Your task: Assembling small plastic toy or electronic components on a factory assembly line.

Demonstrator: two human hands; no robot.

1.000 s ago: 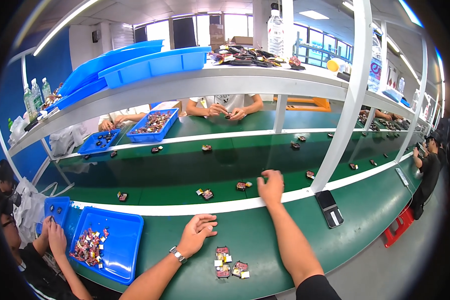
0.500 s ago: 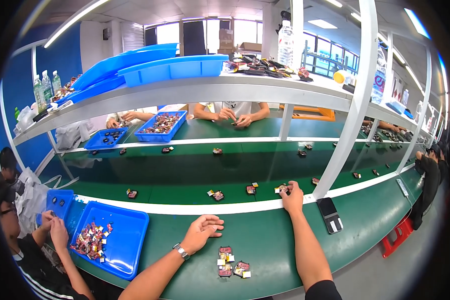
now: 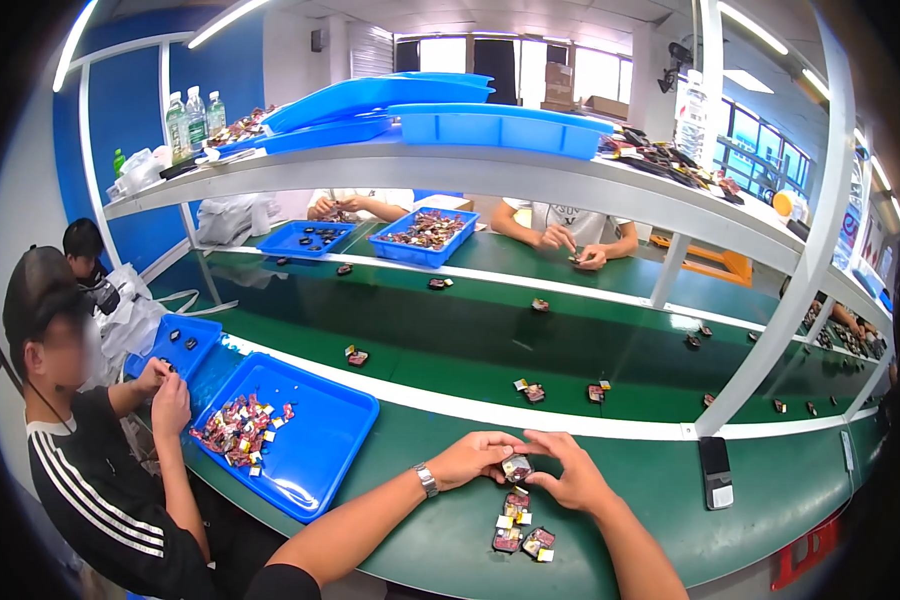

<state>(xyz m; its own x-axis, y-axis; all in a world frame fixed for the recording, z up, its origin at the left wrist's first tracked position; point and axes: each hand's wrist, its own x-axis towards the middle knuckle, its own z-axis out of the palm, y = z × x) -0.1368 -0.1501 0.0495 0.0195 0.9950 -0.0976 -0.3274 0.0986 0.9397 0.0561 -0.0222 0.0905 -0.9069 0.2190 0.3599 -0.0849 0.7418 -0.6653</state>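
Between my two hands, just above the green table, is a small black-edged part point(image 3: 517, 468) with a pale, shiny face. My left hand point(image 3: 473, 462), with a watch on its wrist, is closed around the part's left side. My right hand point(image 3: 572, 478) has its thumb at the lower right edge and its fingers curved over the top, touching the left fingers. Directly below lie several similar parts point(image 3: 508, 536) with reddish insides and yellow-white tags, one of them point(image 3: 539, 543) set off to the right.
Left of my forearm stands a blue tray point(image 3: 345, 440) holding a heap of red pieces. A co-worker point(image 3: 90, 460) handles a small piece beside it. Spaced parts point(image 3: 533, 391) lie on the green belt point(image 3: 450, 375) ahead. A black flat case point(image 3: 715, 470) lies right, near a white post point(image 3: 770, 340).
My right hand has come back from the belt with a part, and my left hand has met it over the parts on the table. The view has turned left.
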